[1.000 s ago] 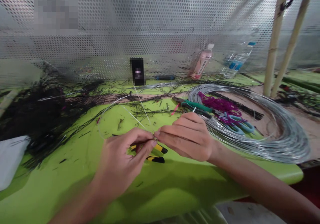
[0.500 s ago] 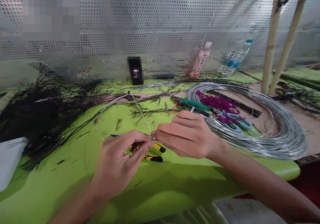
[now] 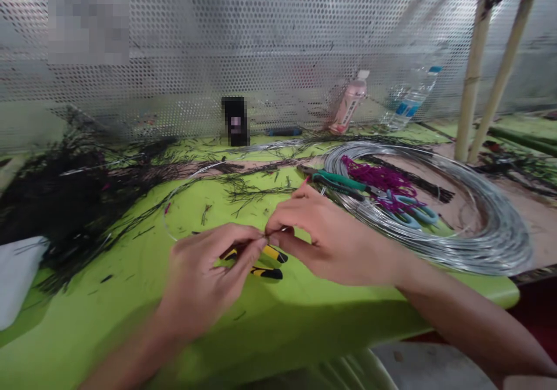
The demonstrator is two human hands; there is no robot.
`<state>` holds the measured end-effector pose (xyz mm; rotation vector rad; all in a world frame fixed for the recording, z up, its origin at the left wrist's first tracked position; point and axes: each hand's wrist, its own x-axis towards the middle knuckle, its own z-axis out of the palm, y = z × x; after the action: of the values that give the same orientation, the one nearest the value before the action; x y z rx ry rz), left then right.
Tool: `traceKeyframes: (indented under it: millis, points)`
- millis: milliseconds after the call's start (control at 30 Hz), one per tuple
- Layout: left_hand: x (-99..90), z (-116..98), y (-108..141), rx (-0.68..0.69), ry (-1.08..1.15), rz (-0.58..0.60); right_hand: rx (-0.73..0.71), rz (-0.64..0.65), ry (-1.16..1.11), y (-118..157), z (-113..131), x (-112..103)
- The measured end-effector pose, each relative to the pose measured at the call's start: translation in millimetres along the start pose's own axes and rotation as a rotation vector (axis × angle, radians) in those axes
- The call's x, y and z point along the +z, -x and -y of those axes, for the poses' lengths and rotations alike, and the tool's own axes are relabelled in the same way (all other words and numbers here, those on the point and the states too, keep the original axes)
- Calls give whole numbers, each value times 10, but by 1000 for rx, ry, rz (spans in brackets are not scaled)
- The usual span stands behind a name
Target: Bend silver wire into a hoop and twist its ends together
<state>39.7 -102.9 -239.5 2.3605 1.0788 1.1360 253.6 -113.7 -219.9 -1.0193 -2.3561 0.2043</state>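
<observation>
Near the table's [image 3: 130, 320] front edge, the left hand [image 3: 204, 285] and right hand [image 3: 331, 239] met fingertip to fingertip, each pinched shut on a thin wire [image 3: 174, 195]. The pinch itself was blurred, so the wire's ends could not be made out between the fingers. From the grip the wire curved away in a faint loop over the green top toward the far edge, partly lost against black strands [image 3: 65, 204] heaped at the left edge. Just behind the fingers lay yellow-handled pliers [image 3: 267, 262], their jaws hidden by the left hand. Toward the right edge sat a big wire coil [image 3: 478, 233], with green pliers [image 3: 343, 182], purple cord [image 3: 378, 178] and blue scissors [image 3: 411, 211] lying on it. A pink bottle [image 3: 350, 103] and a clear bottle [image 3: 411, 100] leaned at the far edge against the mesh screen [image 3: 282, 42]. Both forearms ran out of view at the bottom.
</observation>
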Motion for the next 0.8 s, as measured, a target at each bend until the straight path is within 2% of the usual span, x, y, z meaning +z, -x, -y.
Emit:
traceKeyframes:
  millis: [67, 267, 367, 500, 667, 733, 800]
  points:
    - [-23, -11, -22, -64, 29, 28, -48, -2, -16, 21, -12, -4]
    - [-119, -57, -69, -198, 173, 123, -402, -390, 305, 89, -201, 101]
    - [-133, -78, -82, -236, 207, 175, -546, -436, 351, 80, -236, 111]
    - [-137, -73, -91, -247, 247, 195, -572, -427, 350, 44, -211, 59]
    - [-136, -54, -83, -202, 183, 205, -599, -371, 289, 16, -231, 59]
    - [-125, -48, -76, -176, 147, 213, -566, -367, 216, 12, -239, 92]
    - [-101, -37, -66, -133, 101, 206, -465, -348, 115, 8, -228, 122]
